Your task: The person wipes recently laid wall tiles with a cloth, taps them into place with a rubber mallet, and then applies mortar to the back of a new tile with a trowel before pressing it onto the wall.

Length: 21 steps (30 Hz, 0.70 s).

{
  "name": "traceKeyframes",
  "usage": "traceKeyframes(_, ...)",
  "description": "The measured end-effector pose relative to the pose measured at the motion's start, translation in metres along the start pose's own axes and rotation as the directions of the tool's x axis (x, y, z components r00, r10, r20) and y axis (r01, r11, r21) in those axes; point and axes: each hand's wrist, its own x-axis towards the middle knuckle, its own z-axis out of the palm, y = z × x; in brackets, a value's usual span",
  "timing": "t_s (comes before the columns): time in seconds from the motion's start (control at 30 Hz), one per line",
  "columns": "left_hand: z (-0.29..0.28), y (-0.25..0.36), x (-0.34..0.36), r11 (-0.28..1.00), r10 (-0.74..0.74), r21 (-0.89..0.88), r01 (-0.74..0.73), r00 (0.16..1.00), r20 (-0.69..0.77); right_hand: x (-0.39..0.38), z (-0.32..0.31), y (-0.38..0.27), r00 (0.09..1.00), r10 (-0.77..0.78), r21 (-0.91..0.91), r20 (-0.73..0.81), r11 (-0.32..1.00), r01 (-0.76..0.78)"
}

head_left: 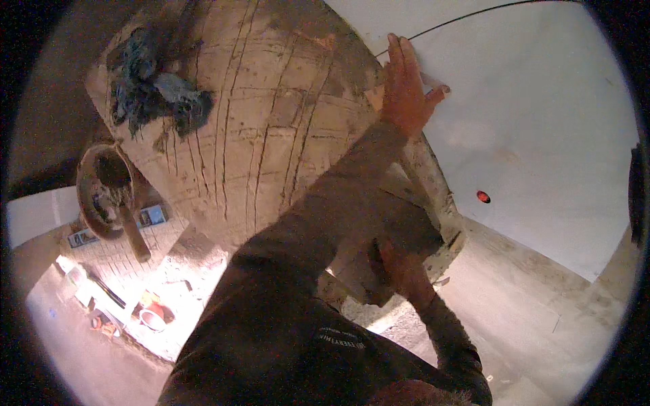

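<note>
My left arm reaches across to the upper right. My left hand (404, 91) lies with its fingers stretched out, at the seam between a scored, worn tan board (271, 128) and a smooth white panel (528, 135). Lower down, my right hand (405, 271) has its fingers bent against a dark, flat-sided thing (413, 220) in shadow. What that thing is, and what the fingers hold, I cannot make out. A crumpled blue-grey rag (139, 74) lies on the board's far left part.
At the left sits a round, dirty bowl (84, 183) with a wooden-handled brush (135, 237) in it. A blue-marked strip (153, 216) lies beneath. Lower left, in glaring light, are an orange-and-white cup-like thing (152, 317) and small items. The panel has a red-rimmed hole (483, 197).
</note>
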Motion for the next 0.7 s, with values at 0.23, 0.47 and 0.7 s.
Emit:
traceKeyframes(0.23,-0.006,-0.014,0.006,1.000,0.019,-0.012,-0.018,0.999,0.028,-0.023,-0.075,0.031,0.982,-0.059,0.283,-0.182,0.953,0.109)
traceKeyframes(0.47,0.011,-0.041,0.014,0.993,0.111,0.040,-0.107,0.985,-0.130,-0.003,-0.158,0.034,0.899,0.016,0.162,-0.437,0.985,0.061)
traceKeyframes(0.7,0.026,-0.047,0.000,0.944,0.048,0.325,-0.053,0.999,0.025,0.083,-0.238,-0.013,0.700,-0.371,-0.493,-0.610,0.869,0.031)
